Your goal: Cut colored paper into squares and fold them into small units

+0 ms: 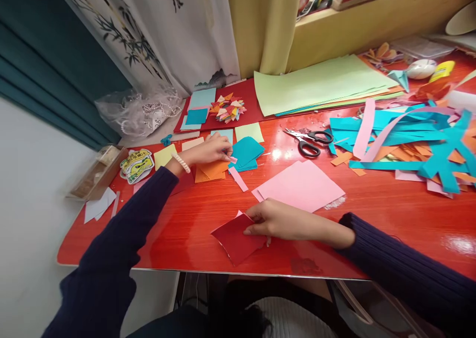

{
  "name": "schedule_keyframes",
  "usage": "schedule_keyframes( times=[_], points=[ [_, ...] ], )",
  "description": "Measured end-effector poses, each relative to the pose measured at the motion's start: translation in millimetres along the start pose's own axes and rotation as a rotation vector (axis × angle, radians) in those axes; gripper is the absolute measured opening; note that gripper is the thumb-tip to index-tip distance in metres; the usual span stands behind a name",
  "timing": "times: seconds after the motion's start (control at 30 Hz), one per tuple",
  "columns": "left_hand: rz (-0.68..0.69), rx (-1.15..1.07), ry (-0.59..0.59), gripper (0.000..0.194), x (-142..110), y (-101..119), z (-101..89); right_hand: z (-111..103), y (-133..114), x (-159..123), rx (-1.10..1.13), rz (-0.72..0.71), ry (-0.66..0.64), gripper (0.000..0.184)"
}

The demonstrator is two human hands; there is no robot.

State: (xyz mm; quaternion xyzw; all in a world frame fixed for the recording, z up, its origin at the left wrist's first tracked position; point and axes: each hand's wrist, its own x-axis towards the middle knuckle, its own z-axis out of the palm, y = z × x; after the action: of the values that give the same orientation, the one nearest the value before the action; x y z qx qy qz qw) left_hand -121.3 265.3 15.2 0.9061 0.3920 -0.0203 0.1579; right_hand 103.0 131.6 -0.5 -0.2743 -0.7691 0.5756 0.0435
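My right hand (266, 219) is closed on a dark red paper square (236, 236), thumb on top, near the front edge of the table. A bit of pink shows at the square's far corner. Farther off, my left hand (211, 148) pinches a small pink paper strip (233, 160) at its fingertips. Orange paper squares (210, 173) lie beneath that hand, and a stack of blue paper squares (247, 154) is just right of it. Another pink strip (238, 179) rests on the table between the hands. Large pink sheets (303, 184) lie beyond my right hand.
Black-handled scissors (310, 140) lie partly open behind the pink sheets. Blue, pink and orange offcuts (394, 130) are heaped at the right. Green sheets (320, 83) and a folded paper ring (228, 108) lie at the back. A box (98, 172) stands at the left.
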Motion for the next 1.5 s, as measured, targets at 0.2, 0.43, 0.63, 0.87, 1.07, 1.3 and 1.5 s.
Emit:
schedule_keyframes(
  times=[0.2, 0.43, 0.63, 0.87, 1.07, 1.3, 1.5],
  points=[
    [-0.090, -0.187, 0.120, 0.020, -15.9, 5.1, -9.0, 0.8, -1.1, -0.3, 0.040, -0.002, -0.003, 0.020],
    [-0.018, -0.305, 0.181, 0.017, -30.8, 26.7, -24.7, 3.4, 3.2, -0.2, 0.063, -0.019, 0.004, 0.021],
    [0.212, -0.015, -0.046, 0.014, -30.6, 62.8, 9.5, 3.0, 4.1, 0.4, -0.021, -0.041, 0.031, 0.024],
    [0.312, 0.217, -0.059, 0.026, -26.0, 62.4, 22.7, 2.8, 2.2, 0.4, -0.069, -0.047, 0.051, 0.030],
    [0.222, 0.131, -0.078, 0.021, -35.2, 72.3, 20.8, 3.6, 3.1, 1.4, -0.067, -0.059, 0.052, 0.031],
    [0.093, 0.173, 0.017, 0.026, -57.5, 76.9, 37.0, 5.5, 7.5, 1.4, 0.037, -0.044, 0.004, 0.026],
    [0.046, 0.269, 0.082, 0.027, -68.2, 92.8, 50.5, 4.1, 3.4, 1.6, 0.024, -0.062, 0.011, 0.030]
  ],
)
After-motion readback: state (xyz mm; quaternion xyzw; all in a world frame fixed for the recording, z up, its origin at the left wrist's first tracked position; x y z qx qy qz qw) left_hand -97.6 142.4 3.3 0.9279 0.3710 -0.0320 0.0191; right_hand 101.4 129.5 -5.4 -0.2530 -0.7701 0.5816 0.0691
